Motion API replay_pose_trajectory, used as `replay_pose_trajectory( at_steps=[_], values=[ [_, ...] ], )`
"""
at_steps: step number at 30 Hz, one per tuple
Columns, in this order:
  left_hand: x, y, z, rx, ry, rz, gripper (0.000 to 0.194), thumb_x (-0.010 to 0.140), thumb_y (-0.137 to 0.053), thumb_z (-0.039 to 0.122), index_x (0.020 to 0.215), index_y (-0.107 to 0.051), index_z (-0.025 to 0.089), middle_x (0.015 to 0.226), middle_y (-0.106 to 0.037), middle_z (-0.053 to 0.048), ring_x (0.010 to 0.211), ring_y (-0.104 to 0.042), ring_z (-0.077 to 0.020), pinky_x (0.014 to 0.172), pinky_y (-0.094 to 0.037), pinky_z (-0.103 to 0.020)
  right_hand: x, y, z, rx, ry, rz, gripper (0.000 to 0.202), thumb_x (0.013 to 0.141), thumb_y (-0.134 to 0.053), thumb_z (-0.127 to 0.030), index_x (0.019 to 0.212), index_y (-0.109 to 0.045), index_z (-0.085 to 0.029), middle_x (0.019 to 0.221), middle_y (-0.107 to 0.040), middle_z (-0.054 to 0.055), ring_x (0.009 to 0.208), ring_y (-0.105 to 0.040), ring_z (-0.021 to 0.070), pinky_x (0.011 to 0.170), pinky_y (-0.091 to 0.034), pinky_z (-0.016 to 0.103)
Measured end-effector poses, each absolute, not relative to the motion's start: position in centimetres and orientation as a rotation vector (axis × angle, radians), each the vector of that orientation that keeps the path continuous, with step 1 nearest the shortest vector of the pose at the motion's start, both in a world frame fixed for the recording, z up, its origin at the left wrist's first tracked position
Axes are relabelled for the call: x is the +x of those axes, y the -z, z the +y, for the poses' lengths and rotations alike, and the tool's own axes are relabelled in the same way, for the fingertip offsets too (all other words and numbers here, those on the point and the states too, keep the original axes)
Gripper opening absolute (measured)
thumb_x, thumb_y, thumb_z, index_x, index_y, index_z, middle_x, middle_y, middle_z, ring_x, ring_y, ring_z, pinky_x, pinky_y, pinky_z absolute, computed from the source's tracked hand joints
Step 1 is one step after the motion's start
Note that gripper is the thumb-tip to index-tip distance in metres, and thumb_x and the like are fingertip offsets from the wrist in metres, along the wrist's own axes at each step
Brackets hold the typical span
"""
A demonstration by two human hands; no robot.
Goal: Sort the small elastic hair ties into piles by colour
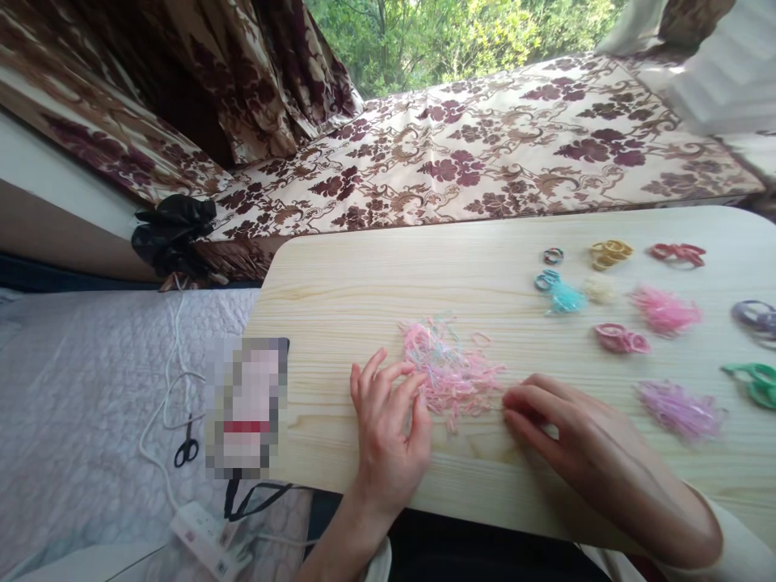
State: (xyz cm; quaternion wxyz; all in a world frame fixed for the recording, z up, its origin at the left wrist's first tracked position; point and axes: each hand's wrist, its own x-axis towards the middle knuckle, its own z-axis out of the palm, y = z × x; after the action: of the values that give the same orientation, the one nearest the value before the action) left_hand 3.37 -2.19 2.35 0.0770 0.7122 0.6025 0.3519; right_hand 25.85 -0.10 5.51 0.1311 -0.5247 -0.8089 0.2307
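A loose pile of pink, white and pale blue elastic bands (449, 372) lies on the wooden table (364, 279). At its left edge is my left hand (391, 416), fingers spread, with the fingertips by the bands. My right hand (563, 428) rests at the pile's right side, its thumb and fingertips pinched together; anything between them is too small to make out. To the right lie sorted heaps: purple bands (682, 411), pink bands (665, 309), turquoise bands (566, 297) and cream bands (600, 289).
Hair ties lie farther right: yellow (611, 254), red (677, 255), pink (622, 339), green (761, 384) and purple (755, 317). A blurred-out object (246, 404) sits at the table's left edge. Scissors (187, 451) and a power strip (206, 541) are on the bedding.
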Motion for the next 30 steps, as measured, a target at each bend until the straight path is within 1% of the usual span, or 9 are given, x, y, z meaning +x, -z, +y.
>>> replay_pose_trajectory(
  at_steps=[10, 14, 17, 20, 25, 30],
  values=[
    [3.4, -2.3, -2.2, 2.131, -1.081, 1.792, 0.024, 0.091, -0.051, 0.011, 0.106, -0.066, 0.023, 0.109, -0.068, -0.007, 0.133, -0.047, -0.0274, 0.117, -0.026, -0.058, 25.6, -5.6, 0.0, -1.529, -0.597, -2.389, 0.032, 0.098, -0.039, -0.033, 0.075, -0.059, -0.023, 0.073, -0.06, 0.002, 0.065, -0.059, 0.016, 0.06, -0.043, 0.03],
    [3.4, -2.3, -2.2, 2.122, -1.095, 1.787, 0.024, 0.09, -0.051, 0.01, 0.105, -0.066, 0.023, 0.109, -0.068, -0.007, 0.133, -0.047, -0.0274, 0.117, -0.027, -0.058, 25.8, -6.2, 0.2, -1.503, -0.716, -2.322, 0.029, 0.097, -0.041, -0.031, 0.073, -0.056, -0.023, 0.071, -0.06, 0.001, 0.063, -0.06, 0.0139, 0.058, -0.043, 0.027],
    [3.4, -2.3, -2.2, 2.119, -1.093, 1.782, 0.024, 0.09, -0.051, 0.01, 0.105, -0.066, 0.023, 0.109, -0.068, -0.006, 0.133, -0.047, -0.0275, 0.117, -0.027, -0.058, 26.0, -6.3, 0.2, -1.495, -0.813, -2.244, 0.026, 0.097, -0.043, -0.032, 0.077, -0.058, -0.023, 0.074, -0.064, 0.0, 0.064, -0.061, 0.0132, 0.059, -0.045, 0.027],
    [3.4, -2.3, -2.2, 2.122, -1.092, 1.774, 0.024, 0.091, -0.051, 0.01, 0.105, -0.066, 0.022, 0.109, -0.067, -0.006, 0.133, -0.047, -0.0274, 0.117, -0.026, -0.059, 26.2, -6.2, 0.0, -1.475, -0.829, -2.169, 0.021, 0.095, -0.047, -0.03, 0.08, -0.061, -0.023, 0.076, -0.066, 0.0, 0.066, -0.062, 0.0131, 0.06, -0.048, 0.026],
    [3.4, -2.4, -2.2, 2.127, -1.085, 1.775, 0.024, 0.091, -0.051, 0.009, 0.105, -0.065, 0.022, 0.109, -0.067, -0.006, 0.133, -0.046, -0.0273, 0.116, -0.027, -0.059, 26.1, -6.5, -0.1, -1.419, -0.753, -2.131, 0.015, 0.093, -0.051, -0.025, 0.082, -0.061, -0.024, 0.075, -0.067, -0.001, 0.065, -0.063, 0.0123, 0.06, -0.05, 0.024],
    [3.4, -2.4, -2.2, 2.125, -1.096, 1.768, 0.024, 0.091, -0.051, 0.008, 0.105, -0.064, 0.022, 0.108, -0.067, -0.006, 0.133, -0.046, -0.0275, 0.116, -0.026, -0.06, 26.0, -7.2, 0.2, -1.38, -0.607, -2.217, 0.016, 0.094, -0.049, -0.024, 0.086, -0.063, -0.023, 0.08, -0.068, 0.0, 0.067, -0.065, 0.0124, 0.058, -0.049, 0.024]
  ],
)
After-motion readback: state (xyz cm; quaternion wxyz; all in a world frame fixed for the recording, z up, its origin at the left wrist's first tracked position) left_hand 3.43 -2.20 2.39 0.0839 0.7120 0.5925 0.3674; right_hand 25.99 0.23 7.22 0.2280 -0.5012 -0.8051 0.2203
